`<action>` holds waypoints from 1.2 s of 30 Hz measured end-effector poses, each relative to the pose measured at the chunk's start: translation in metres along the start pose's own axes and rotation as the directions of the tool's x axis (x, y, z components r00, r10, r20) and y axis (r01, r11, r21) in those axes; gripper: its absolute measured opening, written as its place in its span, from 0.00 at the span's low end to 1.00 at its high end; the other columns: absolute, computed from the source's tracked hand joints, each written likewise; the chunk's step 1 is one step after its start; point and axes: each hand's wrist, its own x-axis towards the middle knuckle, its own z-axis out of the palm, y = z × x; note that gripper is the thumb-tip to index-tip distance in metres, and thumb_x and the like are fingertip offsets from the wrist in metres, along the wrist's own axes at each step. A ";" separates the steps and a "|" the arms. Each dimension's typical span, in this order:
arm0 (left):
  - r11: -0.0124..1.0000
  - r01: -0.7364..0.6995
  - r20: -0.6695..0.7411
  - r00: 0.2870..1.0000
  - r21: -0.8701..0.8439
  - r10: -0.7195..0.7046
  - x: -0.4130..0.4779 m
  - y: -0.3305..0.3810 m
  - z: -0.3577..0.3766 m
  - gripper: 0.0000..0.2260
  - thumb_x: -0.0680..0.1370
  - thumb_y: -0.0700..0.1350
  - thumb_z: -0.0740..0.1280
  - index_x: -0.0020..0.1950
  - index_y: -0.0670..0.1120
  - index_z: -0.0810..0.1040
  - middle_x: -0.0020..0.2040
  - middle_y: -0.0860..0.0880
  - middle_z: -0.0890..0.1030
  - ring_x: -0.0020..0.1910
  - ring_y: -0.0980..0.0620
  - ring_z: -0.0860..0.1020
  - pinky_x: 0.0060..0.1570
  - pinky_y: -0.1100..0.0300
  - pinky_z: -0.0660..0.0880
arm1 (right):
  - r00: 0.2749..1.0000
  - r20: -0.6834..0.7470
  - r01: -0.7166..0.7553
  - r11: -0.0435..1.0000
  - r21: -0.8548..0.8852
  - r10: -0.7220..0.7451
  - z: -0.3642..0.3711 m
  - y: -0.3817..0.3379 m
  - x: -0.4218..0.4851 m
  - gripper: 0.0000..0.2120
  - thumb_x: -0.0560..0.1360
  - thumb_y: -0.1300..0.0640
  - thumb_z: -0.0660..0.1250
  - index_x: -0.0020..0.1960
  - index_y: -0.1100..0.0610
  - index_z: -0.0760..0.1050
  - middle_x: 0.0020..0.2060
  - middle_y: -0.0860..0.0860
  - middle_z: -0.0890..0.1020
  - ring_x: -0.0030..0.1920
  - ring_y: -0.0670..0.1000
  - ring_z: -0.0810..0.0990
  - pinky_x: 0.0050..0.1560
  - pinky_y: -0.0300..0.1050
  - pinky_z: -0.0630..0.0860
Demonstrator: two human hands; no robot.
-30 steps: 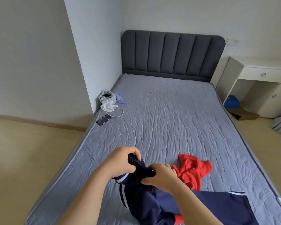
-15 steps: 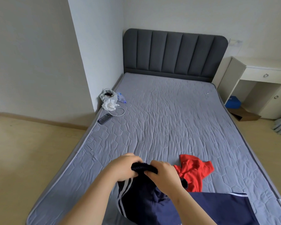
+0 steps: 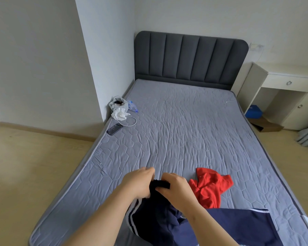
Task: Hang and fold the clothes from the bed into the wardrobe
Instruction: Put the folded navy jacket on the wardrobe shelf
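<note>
Both left hand [image 3: 140, 180] and right hand [image 3: 177, 188] clenched on waistband [image 3: 161, 183] of navy garment [image 3: 158, 222] above bed [image 3: 185, 130]; phone [image 3: 114, 129] text illegible.

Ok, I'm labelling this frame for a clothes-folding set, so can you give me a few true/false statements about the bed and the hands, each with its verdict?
1. The left hand and the right hand both grip the navy garment. True.
2. The red garment lies to the left of the hands. False: it lies on the bed to their right.
3. A phone lies near the bed's left edge. True.
4. The red garment is neatly folded. False: it lies crumpled.
5. The headboard is white. False: it is dark grey.
</note>
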 end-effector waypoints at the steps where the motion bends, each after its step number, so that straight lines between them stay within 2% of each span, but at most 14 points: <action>1: 1.000 0.016 0.031 0.999 -0.020 -0.016 -0.001 0.001 0.000 0.14 0.72 0.41 0.66 0.54 0.49 0.67 0.49 0.51 0.72 0.46 0.49 0.73 0.39 0.58 0.65 | 1.000 0.004 -0.009 1.000 -0.002 0.009 -0.001 0.000 0.000 0.10 0.71 0.55 0.69 0.44 0.62 0.74 0.37 0.50 0.72 0.40 0.52 0.71 0.40 0.44 0.66; 3: 0.997 0.052 0.038 0.998 -0.063 -0.049 -0.001 0.001 -0.001 0.12 0.71 0.41 0.67 0.50 0.51 0.68 0.46 0.51 0.71 0.42 0.50 0.71 0.38 0.59 0.66 | 0.999 0.015 -0.035 0.999 -0.007 0.035 -0.004 0.001 0.000 0.10 0.71 0.53 0.70 0.45 0.59 0.75 0.38 0.48 0.71 0.40 0.51 0.71 0.41 0.47 0.68; 6: 0.996 0.072 -0.040 0.996 -0.047 -0.074 0.002 0.001 -0.008 0.11 0.72 0.36 0.62 0.46 0.52 0.68 0.45 0.51 0.72 0.39 0.50 0.70 0.34 0.61 0.65 | 0.993 0.061 -0.103 0.994 -0.024 0.104 -0.006 0.001 -0.002 0.12 0.70 0.47 0.71 0.47 0.54 0.76 0.37 0.45 0.72 0.41 0.48 0.71 0.36 0.39 0.65; 9: 0.994 0.073 -0.128 0.988 -0.079 -0.082 0.003 0.001 -0.014 0.13 0.71 0.32 0.57 0.44 0.51 0.67 0.36 0.54 0.67 0.32 0.53 0.68 0.27 0.62 0.61 | 0.969 0.139 -0.200 0.979 -0.042 0.204 -0.008 0.000 -0.003 0.16 0.68 0.41 0.70 0.48 0.51 0.77 0.38 0.46 0.73 0.42 0.48 0.71 0.33 0.37 0.64; 11: 0.989 0.107 -0.171 0.977 -0.102 -0.124 0.002 -0.002 -0.017 0.13 0.69 0.32 0.56 0.41 0.51 0.67 0.35 0.54 0.67 0.32 0.53 0.68 0.27 0.62 0.60 | 0.957 0.175 -0.209 0.968 -0.136 0.231 -0.008 0.003 -0.004 0.18 0.68 0.36 0.67 0.43 0.50 0.73 0.38 0.47 0.73 0.48 0.50 0.71 0.41 0.42 0.64; 13: 0.986 0.127 -0.202 0.968 -0.112 -0.148 0.001 -0.007 -0.016 0.13 0.69 0.32 0.56 0.38 0.52 0.65 0.36 0.54 0.68 0.39 0.51 0.70 0.29 0.63 0.60 | 0.953 0.188 -0.192 0.955 -0.228 0.237 -0.009 0.006 -0.006 0.19 0.69 0.34 0.64 0.40 0.49 0.68 0.34 0.44 0.70 0.51 0.50 0.69 0.51 0.45 0.59; 16: 0.988 0.088 -0.121 0.987 -0.126 -0.103 0.003 -0.013 -0.012 0.13 0.70 0.31 0.55 0.40 0.50 0.65 0.43 0.53 0.65 0.42 0.52 0.67 0.29 0.63 0.59 | 0.971 0.133 -0.164 0.958 -0.234 0.199 -0.007 0.009 -0.006 0.19 0.74 0.36 0.60 0.39 0.51 0.63 0.29 0.43 0.67 0.43 0.51 0.68 0.55 0.44 0.60; 19: 0.976 0.086 -0.004 0.996 -0.202 -0.089 0.003 -0.014 -0.008 0.12 0.71 0.30 0.54 0.42 0.48 0.64 0.41 0.52 0.65 0.34 0.54 0.64 0.28 0.64 0.59 | 0.986 0.063 -0.141 0.975 -0.174 0.154 -0.005 0.006 -0.005 0.19 0.76 0.39 0.59 0.43 0.55 0.62 0.30 0.46 0.67 0.39 0.53 0.71 0.35 0.44 0.62; 21: 0.958 0.098 0.032 0.995 -0.268 -0.093 0.003 -0.015 -0.010 0.11 0.72 0.31 0.54 0.46 0.47 0.65 0.38 0.52 0.64 0.31 0.55 0.63 0.27 0.64 0.59 | 0.986 0.035 -0.154 0.977 -0.147 0.161 -0.007 0.005 -0.005 0.18 0.76 0.40 0.60 0.45 0.54 0.62 0.31 0.45 0.68 0.38 0.52 0.71 0.30 0.41 0.61; 25: 0.811 0.160 0.065 0.987 -0.563 -0.149 0.004 -0.018 -0.012 0.10 0.70 0.32 0.57 0.41 0.48 0.64 0.34 0.49 0.64 0.29 0.53 0.61 0.28 0.62 0.58 | 0.971 0.091 -0.217 0.976 -0.033 0.220 -0.013 0.005 -0.002 0.16 0.72 0.39 0.66 0.47 0.51 0.68 0.36 0.45 0.75 0.41 0.50 0.75 0.35 0.44 0.67; 28: 0.668 0.143 0.045 0.986 -0.730 -0.163 0.000 -0.021 -0.018 0.12 0.63 0.39 0.63 0.45 0.49 0.72 0.35 0.49 0.69 0.33 0.52 0.66 0.32 0.61 0.61 | 0.953 0.156 -0.229 0.953 -0.198 0.261 -0.014 0.011 0.001 0.13 0.72 0.43 0.65 0.44 0.50 0.67 0.42 0.49 0.77 0.52 0.55 0.77 0.47 0.46 0.65; 30: 0.628 0.109 0.057 0.993 -0.770 -0.103 -0.001 -0.025 -0.022 0.15 0.67 0.39 0.68 0.52 0.51 0.76 0.41 0.51 0.76 0.39 0.53 0.73 0.37 0.64 0.68 | 0.933 0.180 -0.258 0.928 -0.269 0.312 -0.015 0.017 0.002 0.08 0.73 0.48 0.64 0.45 0.49 0.65 0.47 0.51 0.79 0.56 0.55 0.75 0.50 0.48 0.62; 33: 0.644 0.066 -0.001 0.995 -0.763 -0.103 0.002 -0.033 -0.029 0.07 0.71 0.42 0.73 0.48 0.50 0.81 0.46 0.50 0.83 0.46 0.52 0.81 0.49 0.62 0.75 | 0.933 0.157 -0.284 0.929 -0.237 0.325 -0.019 0.016 0.005 0.05 0.76 0.53 0.59 0.50 0.50 0.64 0.50 0.52 0.80 0.56 0.56 0.76 0.53 0.49 0.62; 36: 0.762 0.061 -0.157 0.965 -0.644 -0.210 0.011 -0.041 -0.046 0.04 0.71 0.50 0.72 0.44 0.51 0.82 0.42 0.51 0.84 0.45 0.51 0.81 0.52 0.55 0.76 | 0.963 0.064 -0.249 0.954 -0.165 0.263 -0.030 0.003 0.017 0.05 0.79 0.54 0.57 0.53 0.53 0.63 0.52 0.53 0.79 0.54 0.57 0.76 0.50 0.48 0.66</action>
